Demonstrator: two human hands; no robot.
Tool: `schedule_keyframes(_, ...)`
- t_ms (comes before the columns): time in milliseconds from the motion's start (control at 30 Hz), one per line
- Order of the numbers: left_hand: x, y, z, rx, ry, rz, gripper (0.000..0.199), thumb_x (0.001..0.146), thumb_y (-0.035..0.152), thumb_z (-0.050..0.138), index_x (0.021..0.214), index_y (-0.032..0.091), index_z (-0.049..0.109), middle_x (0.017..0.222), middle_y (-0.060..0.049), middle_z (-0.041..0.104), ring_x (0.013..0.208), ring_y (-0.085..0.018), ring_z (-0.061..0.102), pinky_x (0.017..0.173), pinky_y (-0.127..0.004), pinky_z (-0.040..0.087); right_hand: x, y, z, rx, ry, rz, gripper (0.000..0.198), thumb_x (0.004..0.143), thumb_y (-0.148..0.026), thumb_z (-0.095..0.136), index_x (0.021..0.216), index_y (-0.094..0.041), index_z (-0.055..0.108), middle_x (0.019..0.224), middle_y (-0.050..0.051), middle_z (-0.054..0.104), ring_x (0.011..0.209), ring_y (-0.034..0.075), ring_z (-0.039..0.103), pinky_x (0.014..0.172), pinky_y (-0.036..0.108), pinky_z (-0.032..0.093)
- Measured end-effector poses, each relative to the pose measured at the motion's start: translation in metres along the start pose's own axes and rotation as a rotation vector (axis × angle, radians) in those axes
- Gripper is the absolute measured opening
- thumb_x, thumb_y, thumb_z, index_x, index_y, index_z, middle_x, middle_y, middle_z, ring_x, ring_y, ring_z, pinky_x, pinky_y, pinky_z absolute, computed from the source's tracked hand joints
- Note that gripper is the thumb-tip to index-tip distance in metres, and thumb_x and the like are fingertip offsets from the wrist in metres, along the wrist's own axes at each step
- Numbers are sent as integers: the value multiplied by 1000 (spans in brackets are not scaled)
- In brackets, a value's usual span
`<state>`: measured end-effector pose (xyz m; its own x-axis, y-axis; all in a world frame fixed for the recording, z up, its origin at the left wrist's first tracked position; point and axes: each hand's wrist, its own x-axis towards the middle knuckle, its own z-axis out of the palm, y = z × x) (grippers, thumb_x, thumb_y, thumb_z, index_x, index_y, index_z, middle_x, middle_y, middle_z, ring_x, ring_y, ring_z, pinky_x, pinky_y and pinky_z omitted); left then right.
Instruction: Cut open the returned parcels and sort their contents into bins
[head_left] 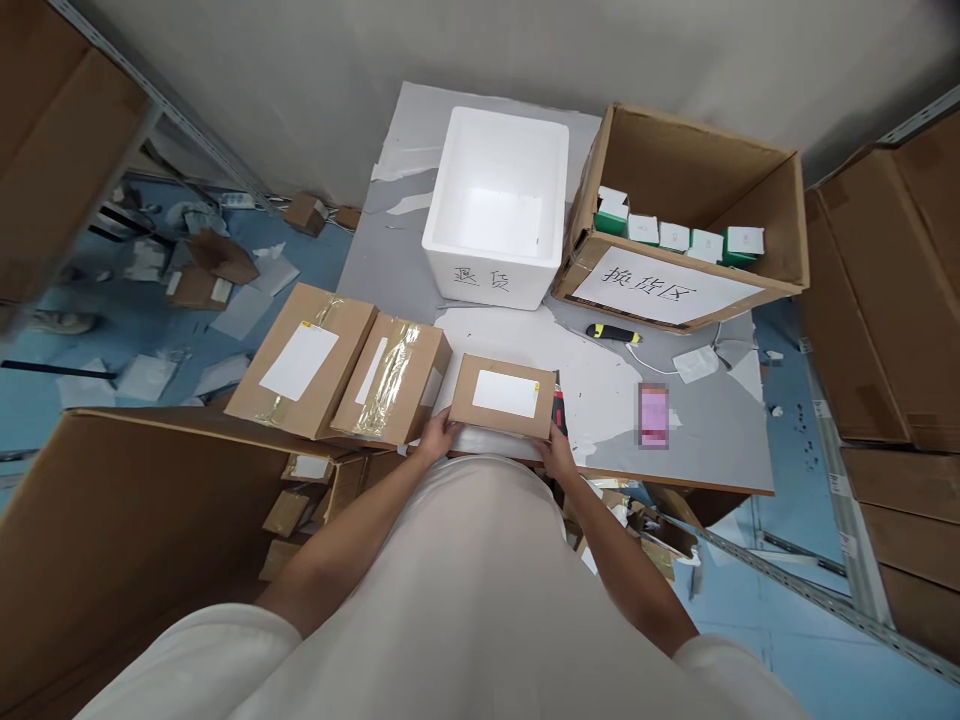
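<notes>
A small brown cardboard box (465, 385) with a white label on top is at the table's front edge, close to my body. My left hand (436, 437) grips its near left corner, and my right hand (556, 453) grips the near right corner. Their undersides and some fingers are hidden by the box. Beside its right end, a red and black object (560, 412) shows in part; its kind is unclear. To the left stand two taped cartons, a larger one (330, 350) and a narrower one (416, 375), both with white labels.
A white foam box (491, 262) stands at the back. Right of it, an open carton (675, 290) holds several white-and-green boxes. A black and yellow utility knife (613, 333) and a blurred pink item (653, 415) lie on the grey table (720, 450). A large open carton (150, 530) is at left.
</notes>
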<state>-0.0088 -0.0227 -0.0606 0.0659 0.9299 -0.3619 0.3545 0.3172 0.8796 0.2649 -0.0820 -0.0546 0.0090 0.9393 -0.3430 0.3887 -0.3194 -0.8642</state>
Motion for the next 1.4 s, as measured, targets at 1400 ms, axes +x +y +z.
schedule_keyframes(1400, -21, 48, 12, 629, 344, 500, 43, 85, 40, 57, 120, 16, 52, 121, -18, 54, 120, -31, 46, 101, -50, 36, 46, 4, -27, -668, 150, 317, 56, 76, -33, 55, 128, -15, 42, 118, 16, 54, 106, 28, 54, 82, 38, 46)
